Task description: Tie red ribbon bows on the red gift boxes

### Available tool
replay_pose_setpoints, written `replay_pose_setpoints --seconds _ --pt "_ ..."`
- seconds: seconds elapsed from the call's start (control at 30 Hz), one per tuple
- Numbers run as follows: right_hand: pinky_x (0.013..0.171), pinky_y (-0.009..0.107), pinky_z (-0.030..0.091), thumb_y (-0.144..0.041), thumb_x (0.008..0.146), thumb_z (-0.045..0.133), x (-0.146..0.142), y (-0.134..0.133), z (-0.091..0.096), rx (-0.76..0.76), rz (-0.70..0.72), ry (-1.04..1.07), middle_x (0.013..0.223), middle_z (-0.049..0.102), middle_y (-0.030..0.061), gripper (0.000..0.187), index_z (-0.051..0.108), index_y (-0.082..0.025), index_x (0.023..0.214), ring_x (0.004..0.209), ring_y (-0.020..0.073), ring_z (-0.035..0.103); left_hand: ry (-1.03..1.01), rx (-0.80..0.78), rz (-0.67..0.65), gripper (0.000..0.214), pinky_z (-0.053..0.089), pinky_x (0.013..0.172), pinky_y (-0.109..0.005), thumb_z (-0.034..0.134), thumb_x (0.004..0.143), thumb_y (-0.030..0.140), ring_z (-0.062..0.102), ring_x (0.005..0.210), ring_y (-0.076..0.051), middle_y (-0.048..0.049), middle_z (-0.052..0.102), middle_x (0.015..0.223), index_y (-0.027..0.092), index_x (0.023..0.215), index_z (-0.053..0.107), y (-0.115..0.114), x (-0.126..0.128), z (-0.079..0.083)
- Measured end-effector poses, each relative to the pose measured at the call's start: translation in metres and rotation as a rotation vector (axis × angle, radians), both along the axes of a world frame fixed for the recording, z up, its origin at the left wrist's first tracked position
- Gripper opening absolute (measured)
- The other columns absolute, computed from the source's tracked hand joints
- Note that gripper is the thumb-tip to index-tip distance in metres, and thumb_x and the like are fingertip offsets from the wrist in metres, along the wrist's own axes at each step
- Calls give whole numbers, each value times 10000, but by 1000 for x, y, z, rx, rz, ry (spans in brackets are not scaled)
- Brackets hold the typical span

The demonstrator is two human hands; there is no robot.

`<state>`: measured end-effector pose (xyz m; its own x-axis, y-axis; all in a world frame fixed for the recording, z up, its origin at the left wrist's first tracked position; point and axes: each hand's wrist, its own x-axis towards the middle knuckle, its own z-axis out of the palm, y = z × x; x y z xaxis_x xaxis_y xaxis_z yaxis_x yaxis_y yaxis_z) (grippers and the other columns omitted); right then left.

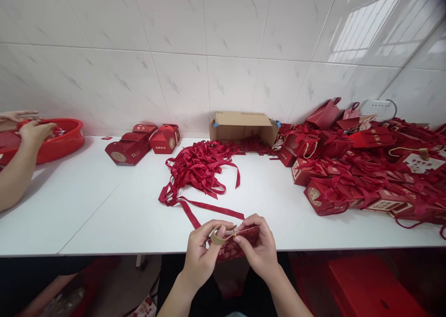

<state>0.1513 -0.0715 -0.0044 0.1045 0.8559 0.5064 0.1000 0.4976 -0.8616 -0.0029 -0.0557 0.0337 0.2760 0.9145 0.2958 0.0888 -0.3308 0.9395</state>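
Note:
My left hand (203,248) pinches a tan strap (218,239) bent into a loop at the top of a small red patterned gift box (230,250). On the other side, my right hand (260,248) grips the box's upper edge between thumb and fingers. A small gold stud shows by my right thumb, where the strap meets the box. Both hands are at the table's front edge, and they hide much of the box. Just beyond them lies a loose heap of dark red ribbons (205,168), with long ends trailing toward my hands.
An open cardboard box (244,119) holds more red ribbon by the wall. Red gift boxes (327,196) with bows crowd the right side. Several plain red boxes (130,145) stand at left. Another person's hands (35,130) work over a red plastic basket (66,140).

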Motion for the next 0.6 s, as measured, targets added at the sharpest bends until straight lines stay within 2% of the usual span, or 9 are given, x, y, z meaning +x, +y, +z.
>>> replay_pose_setpoints --seconds 0.17,0.37,0.5,0.6 --pt "676 292 510 -146 787 626 0 -1 -1 -2 -4 27 832 573 13 239 496 -232 968 744 148 605 -27 96 -74 168 511 760 -290 491 882 201 648 852 -189 -74 689 893 173 907 655 0 -3 -1" --pt "686 309 537 -165 769 664 2 0 0 14 12 70 828 612 23 266 505 -229 973 771 164 629 -19 184 -264 225 517 807 -350 530 819 122 622 931 -222 -105 658 957 179 1018 620 5 -9 -1" --pt "703 317 534 -174 761 678 7 1 6 10 11 -48 838 637 25 308 537 -236 1028 770 166 630 27 164 -237 224 524 790 -333 514 829 95 629 909 -198 -88 664 936 200 979 642 10 -10 -6" --pt "678 314 521 -180 776 660 11 1 13 17 19 -175 842 632 38 218 596 -226 979 759 169 619 46 201 -197 214 521 814 -348 528 818 96 623 945 -208 -89 665 943 202 954 655 11 -10 -9"
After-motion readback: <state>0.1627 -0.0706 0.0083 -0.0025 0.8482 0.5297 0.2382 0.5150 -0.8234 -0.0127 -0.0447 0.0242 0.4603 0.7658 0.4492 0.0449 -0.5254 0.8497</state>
